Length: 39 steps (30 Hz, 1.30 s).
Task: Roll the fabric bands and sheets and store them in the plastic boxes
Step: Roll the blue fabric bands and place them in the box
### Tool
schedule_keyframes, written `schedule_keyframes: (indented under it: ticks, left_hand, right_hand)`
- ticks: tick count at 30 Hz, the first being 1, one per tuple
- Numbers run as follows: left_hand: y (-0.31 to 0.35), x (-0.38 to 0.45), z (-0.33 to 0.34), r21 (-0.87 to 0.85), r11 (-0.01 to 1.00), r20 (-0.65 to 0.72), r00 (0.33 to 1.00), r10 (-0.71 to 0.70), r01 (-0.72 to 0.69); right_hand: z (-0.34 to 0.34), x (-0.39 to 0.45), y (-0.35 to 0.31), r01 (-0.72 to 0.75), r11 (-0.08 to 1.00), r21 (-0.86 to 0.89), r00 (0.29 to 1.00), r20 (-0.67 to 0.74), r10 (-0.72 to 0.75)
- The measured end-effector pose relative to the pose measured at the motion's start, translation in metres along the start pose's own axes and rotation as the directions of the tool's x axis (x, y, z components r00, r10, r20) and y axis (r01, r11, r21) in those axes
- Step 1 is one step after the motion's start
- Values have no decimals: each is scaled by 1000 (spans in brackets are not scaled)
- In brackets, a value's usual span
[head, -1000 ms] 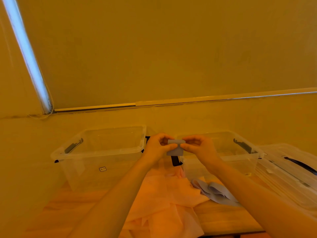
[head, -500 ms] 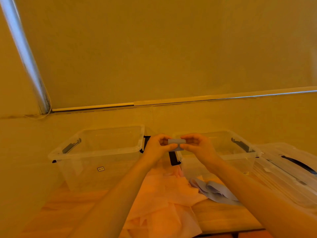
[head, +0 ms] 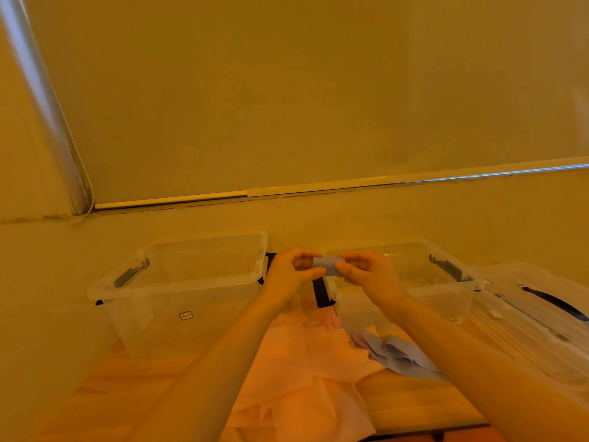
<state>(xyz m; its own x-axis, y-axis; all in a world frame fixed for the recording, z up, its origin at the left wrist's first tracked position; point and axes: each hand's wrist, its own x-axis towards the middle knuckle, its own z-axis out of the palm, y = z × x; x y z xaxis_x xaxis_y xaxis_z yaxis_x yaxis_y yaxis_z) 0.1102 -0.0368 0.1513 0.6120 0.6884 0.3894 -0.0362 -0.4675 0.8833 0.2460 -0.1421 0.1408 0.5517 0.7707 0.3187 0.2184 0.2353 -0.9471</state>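
The blue band [head: 329, 267] is held up in the air between the two hands, above the gap between the two open plastic boxes, well clear of the counter [head: 424, 406]. It shows as a short, wide, rolled-up piece; how tightly it is wound cannot be told. The left hand [head: 293, 275] pinches its left end, thumb below and curled fingers above. The right hand [head: 366, 275] pinches its right end in the same way.

The left box [head: 178, 282] stands at the counter's far left, clear-walled, with a dark latch on its left rim and a small label on its front wall. The right box [head: 446, 288] stands beside it along the far edge, with a dark latch on its right rim. Between them a black clip hangs down.

A pink sheet [head: 306, 371] lies crumpled on the counter from the boxes toward the near edge, under the forearms. Just to its right, more loose blue bands [head: 398, 352] lie in a heap in front of the right box, touching the sheet. At the counter's right edge lies a clear lid [head: 526, 314] with a dark handle, beside the right box.
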Motion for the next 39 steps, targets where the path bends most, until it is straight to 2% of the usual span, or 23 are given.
schedule_keyframes:
  ticks: [5, 11, 24, 31, 39]
  left_hand:
    - [-2, -1, 1, 23, 1000, -38, 999, -5, 6]
    - [-2, -1, 1, 33, 999, -48, 999, -5, 7]
    - [-1, -3, 1, 17, 1000, -34, 999, -10, 11]
    - [2, -3, 0, 13, 1000, -26, 1000, -7, 7]
    - [4, -5, 2, -43, 999, -31, 999, -25, 23]
  right_hand:
    - [0, 1, 3, 8, 1000, -4, 1000, -27, -8]
    - [2, 5, 7, 103, 968, -230, 981, -139, -137]
    - [13, 6, 14, 115, 976, -183, 973, -178, -148]
    - [16, 7, 13, 101, 971, -214, 965, -215, -148]
    - [22, 2, 6, 101, 981, -164, 979, -159, -128]
